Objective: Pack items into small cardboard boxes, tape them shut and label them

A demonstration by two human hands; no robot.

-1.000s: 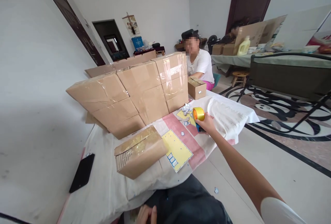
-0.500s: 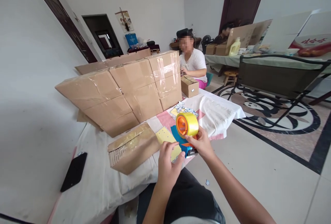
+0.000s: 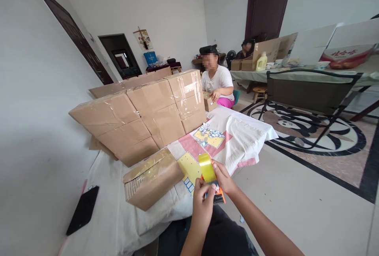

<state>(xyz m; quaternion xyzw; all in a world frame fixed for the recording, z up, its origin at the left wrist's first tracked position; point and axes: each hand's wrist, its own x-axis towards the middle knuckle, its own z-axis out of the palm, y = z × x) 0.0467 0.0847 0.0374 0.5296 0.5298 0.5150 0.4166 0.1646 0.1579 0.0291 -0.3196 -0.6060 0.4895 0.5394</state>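
carton [image 3: 158, 181], nearest: taped top, contents unclear | right hand [image 3: 224, 178]: gripping tape dispenser [image 3: 207, 168] | left hand [image 3: 203, 202]: at dispenser, grip unclear

This is looking like a home: beyond the box stack [image 3: 161, 124], a picture scroll [image 3: 143, 40] is hanging on the wall [image 3: 174, 15]; to the stack's right, a chair [image 3: 308, 92] is standing over a panda floor design [image 3: 287, 124] and a bowl [image 3: 322, 65] is sitting on a cloth-covered worktop [image 3: 248, 75].

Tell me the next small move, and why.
Probably ease some yellow tape out with the left hand: that hand is bunched at the tape dispenser, just below the roll, while the right hand holds the dispenser from the side. Whether the left pinches tape is too small to tell.
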